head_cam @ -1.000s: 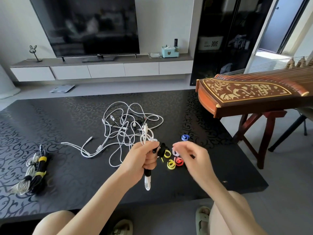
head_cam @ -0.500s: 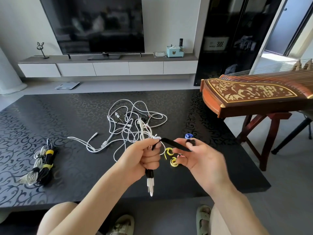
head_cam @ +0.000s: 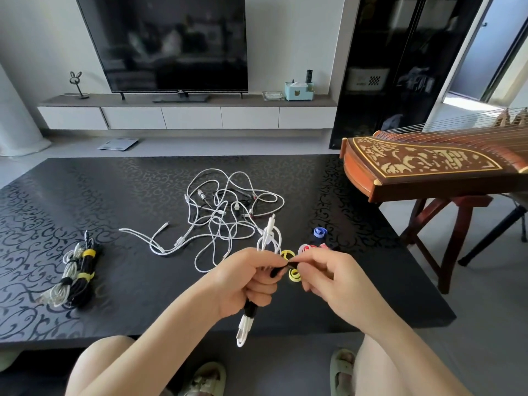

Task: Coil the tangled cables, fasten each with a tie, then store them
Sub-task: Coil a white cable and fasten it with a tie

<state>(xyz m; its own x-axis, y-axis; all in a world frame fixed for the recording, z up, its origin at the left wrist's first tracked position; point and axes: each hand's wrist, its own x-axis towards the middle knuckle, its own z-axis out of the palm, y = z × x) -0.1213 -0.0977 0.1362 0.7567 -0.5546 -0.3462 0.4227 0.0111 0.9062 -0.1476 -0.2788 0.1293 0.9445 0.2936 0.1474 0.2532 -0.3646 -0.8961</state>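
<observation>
My left hand [head_cam: 245,284] grips a coiled white cable [head_cam: 245,328] above the front of the black table [head_cam: 143,295]; its loops stick out above and below my fist. A black tie [head_cam: 281,270] runs from the coil to my right hand [head_cam: 325,274], which pinches its free end close to the left fist. Behind lies a tangle of white cables [head_cam: 220,215]. Loose ties sit near my hands: yellow [head_cam: 294,275], red [head_cam: 310,247], blue [head_cam: 320,232]. Tied cable bundles [head_cam: 75,277] rest at the table's left.
A wooden zither [head_cam: 428,164] on a stand overhangs the table's right side. A TV [head_cam: 171,44] and low cabinet [head_cam: 185,115] stand beyond the table. My knees and slippers [head_cam: 205,381] show below the table's front edge.
My right hand drew the black tie out from the coil, then moved in close to my left fist with the tie's end pinched. The view has shifted slightly.
</observation>
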